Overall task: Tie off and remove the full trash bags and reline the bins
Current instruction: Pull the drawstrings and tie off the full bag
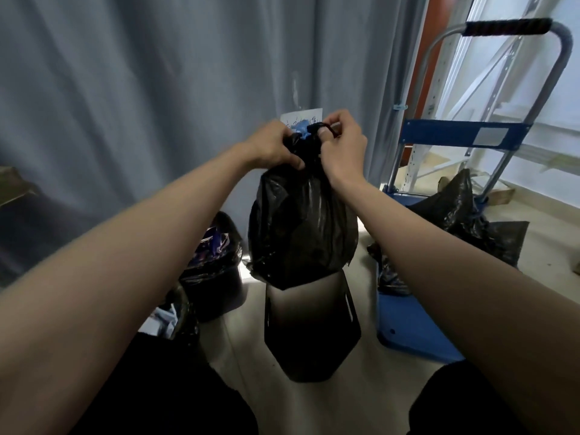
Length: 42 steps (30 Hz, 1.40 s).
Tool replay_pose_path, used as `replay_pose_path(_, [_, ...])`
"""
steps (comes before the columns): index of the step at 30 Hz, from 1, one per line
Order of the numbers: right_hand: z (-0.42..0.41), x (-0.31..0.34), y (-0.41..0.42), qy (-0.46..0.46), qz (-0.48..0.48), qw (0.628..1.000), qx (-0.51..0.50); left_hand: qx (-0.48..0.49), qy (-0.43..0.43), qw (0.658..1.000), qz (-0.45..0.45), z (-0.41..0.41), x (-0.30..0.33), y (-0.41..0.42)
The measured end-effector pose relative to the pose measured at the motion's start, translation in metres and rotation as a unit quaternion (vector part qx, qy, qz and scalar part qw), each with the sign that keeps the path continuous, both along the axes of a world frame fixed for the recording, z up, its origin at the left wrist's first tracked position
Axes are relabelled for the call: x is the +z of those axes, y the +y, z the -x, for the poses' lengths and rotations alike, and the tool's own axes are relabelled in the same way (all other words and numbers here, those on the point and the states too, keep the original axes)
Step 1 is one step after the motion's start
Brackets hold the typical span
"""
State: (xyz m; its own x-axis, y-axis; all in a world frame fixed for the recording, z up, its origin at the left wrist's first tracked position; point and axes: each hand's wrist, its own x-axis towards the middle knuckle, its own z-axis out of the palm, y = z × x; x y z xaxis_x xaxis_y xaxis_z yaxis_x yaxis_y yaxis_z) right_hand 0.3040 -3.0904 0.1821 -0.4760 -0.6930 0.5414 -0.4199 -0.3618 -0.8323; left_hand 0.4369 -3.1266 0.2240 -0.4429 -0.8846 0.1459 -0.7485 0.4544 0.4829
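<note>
Black plastic fills the centre of the head view: a full trash bag (303, 227), lifted so its bottom sits just at the mouth of a dark bin (310, 328) on the pale floor (370, 400). I see both bare arms reaching forward to the bag's gathered neck. The left hand (273, 146) grips the bunched plastic just below the top, fingers curled round it. The right hand (340, 142) pinches a strip or loop of the bag at the very top, thumb against fingers; I judge a knot is being worked, though I cannot tell how far tied it is.

The film looks thin, soft and glossy, so I expect it to be slippery and easy to tear. The bag bulges evenly and hangs without stretching much, which suggests fairly light contents. The neck below the knot is the safest place to hold.

Around it: two more lined bins, one at left (216, 271) and one nearer at lower left (175, 312), both showing paper rubbish. A blue hand trolley (452, 135) stands right, already carrying another black bag (455, 221). A grey curtain (125, 89) hangs behind, with a paper note (301, 116) just beyond the hands. The trolley deck and left bins hem in the lift path.
</note>
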Motion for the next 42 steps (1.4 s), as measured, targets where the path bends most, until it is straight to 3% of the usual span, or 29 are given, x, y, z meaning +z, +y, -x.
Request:
replay_pose_path(5, [0.007,-0.003,-0.028,0.054,-0.005,0.998,-0.01,0.064,-0.036,0.994,0.083,0.021,0.0,-0.028])
replay_pose_path(16, [0.054,-0.083,-0.128,0.091,-0.148,0.985,-0.011,0.131,-0.048,0.989,0.05,0.073,-0.105,-0.136])
replay_pose_path(25, [0.08,-0.172,-0.198,0.088,-0.151,0.985,-0.008,0.137,0.014,0.988,0.067,0.098,-0.201,-0.196])
replay_pose_path(28, [0.083,-0.206,-0.202,0.11,-0.181,0.977,0.002,0.122,-0.013,0.992,0.03,0.096,-0.243,-0.203])
replay_pose_path(31, [0.083,-0.241,-0.196,0.137,-0.292,0.946,0.033,0.067,-0.079,0.994,-0.035,0.093,-0.286,-0.207])
replay_pose_path(34, [0.085,-0.264,-0.188,0.257,-0.427,0.862,0.094,-0.011,-0.202,0.97,-0.136,0.091,-0.319,-0.199])
replay_pose_path(36, [0.087,-0.266,-0.183,0.283,-0.467,0.829,0.117,-0.041,-0.263,0.952,-0.151,0.09,-0.327,-0.19])
replay_pose_path(42, [0.085,-0.229,-0.159,0.3,-0.459,0.83,0.105,-0.015,-0.221,0.97,-0.105,0.087,-0.276,-0.172])
